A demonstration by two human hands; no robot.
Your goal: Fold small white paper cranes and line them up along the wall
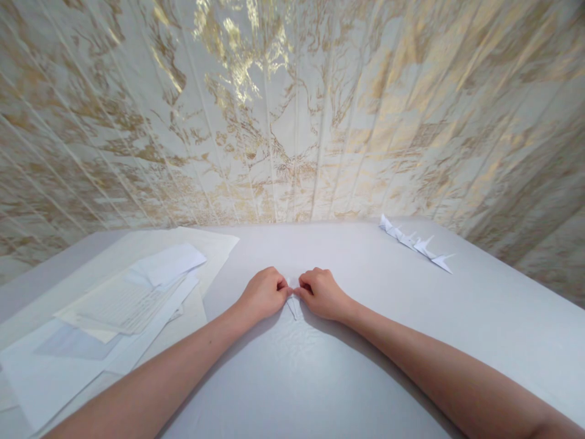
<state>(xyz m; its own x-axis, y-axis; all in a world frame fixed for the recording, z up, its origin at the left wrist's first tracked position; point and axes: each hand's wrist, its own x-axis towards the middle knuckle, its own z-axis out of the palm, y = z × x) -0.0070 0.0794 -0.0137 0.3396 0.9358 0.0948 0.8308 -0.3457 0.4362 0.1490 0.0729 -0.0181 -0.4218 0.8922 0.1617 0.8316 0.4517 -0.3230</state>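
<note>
Between my two hands is a small piece of folded white paper [294, 308], its narrow pointed end showing below the fingers toward me. My left hand [266, 292] pinches it from the left with thumb and fingertips. From the other side my right hand [322, 292] pinches it too, and the two thumbs almost meet over it. A little of the paper shows above the thumbs; the rest is covered by my fingers. Both wrists hover close above the pale tabletop [301, 384].
Several folded white paper figures [414, 244] with pointed tips stand in a slanting row at the back right. On the left lie overlapping loose sheets [137, 299] and a smaller stack of white paper [171, 265]. A gold-patterned curtain [292, 122] hangs behind the table.
</note>
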